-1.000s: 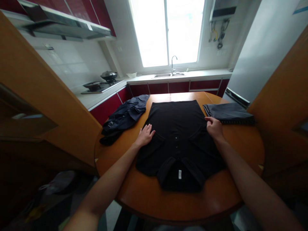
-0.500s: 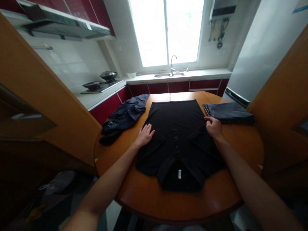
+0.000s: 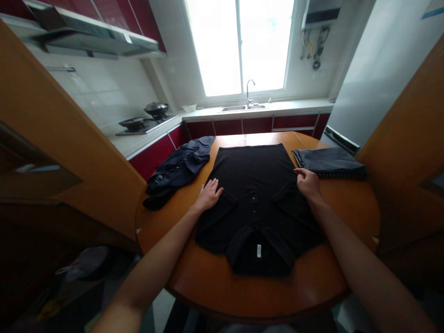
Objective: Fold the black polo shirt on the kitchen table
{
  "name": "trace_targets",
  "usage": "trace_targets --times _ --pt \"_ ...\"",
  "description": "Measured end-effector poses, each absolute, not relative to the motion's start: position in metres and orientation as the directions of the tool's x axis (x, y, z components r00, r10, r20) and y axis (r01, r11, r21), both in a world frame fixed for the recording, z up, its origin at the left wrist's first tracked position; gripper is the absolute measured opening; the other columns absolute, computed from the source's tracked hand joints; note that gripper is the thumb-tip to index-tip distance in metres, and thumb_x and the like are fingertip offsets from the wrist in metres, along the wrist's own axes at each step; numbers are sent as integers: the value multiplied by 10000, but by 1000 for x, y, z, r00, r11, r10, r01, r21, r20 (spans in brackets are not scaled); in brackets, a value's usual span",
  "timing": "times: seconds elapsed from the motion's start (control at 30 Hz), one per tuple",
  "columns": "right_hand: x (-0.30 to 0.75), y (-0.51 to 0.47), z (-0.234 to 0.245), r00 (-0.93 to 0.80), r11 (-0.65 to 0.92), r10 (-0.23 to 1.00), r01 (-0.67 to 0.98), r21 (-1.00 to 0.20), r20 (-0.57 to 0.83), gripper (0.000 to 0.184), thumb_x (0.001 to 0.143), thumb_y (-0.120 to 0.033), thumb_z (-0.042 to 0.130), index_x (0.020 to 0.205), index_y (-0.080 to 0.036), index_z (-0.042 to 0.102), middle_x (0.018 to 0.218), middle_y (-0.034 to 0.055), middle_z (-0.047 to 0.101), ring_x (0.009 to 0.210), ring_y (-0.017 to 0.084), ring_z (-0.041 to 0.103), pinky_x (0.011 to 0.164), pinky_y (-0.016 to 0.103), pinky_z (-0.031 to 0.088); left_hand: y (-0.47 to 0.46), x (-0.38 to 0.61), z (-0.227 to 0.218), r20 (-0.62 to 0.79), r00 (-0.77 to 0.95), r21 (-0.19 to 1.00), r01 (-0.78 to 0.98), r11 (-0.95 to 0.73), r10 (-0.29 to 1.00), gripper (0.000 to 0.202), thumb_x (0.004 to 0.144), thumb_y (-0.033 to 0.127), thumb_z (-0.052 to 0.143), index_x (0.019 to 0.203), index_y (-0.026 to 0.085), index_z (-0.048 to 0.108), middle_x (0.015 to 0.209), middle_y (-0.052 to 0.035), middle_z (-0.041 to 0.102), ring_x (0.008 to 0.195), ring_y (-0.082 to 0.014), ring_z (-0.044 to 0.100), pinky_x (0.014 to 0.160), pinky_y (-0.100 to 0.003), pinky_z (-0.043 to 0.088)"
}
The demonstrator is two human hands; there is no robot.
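A black polo shirt lies spread flat, buttons up, with its collar and white label toward me and its hem at the far side. My left hand rests on the shirt's left edge near the sleeve, palm down with the fingers stretched out. At the opposite edge my right hand is closed, thumb and finger pinching the side of the shirt just above the right sleeve. Both sleeves lie out to the sides.
The shirt is on a round wooden table. Rumpled dark blue clothing lies at the left, and a stack of folded clothes at the far right. Beyond are a counter with a sink, a stove and a refrigerator.
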State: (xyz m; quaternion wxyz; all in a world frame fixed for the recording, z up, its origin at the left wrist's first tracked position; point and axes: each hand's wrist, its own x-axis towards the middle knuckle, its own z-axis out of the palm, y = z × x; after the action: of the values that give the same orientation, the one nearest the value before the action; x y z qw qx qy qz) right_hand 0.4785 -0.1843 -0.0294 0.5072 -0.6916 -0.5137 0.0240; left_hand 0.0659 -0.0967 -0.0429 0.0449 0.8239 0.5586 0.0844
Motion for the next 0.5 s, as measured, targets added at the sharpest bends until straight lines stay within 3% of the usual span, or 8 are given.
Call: trace_targets --times 0.5 --pt "477 -186 -27 471 38 737 688 -725 485 388 815 -182 455 1037 -136 770 1037 135 772 998 273 714 953 410 533 -97 66 -42 68 357 181 914 -364 931 648 1033 533 256 1573 180 319 1646 -102 266 1532 -279 206 1229 -545 155"
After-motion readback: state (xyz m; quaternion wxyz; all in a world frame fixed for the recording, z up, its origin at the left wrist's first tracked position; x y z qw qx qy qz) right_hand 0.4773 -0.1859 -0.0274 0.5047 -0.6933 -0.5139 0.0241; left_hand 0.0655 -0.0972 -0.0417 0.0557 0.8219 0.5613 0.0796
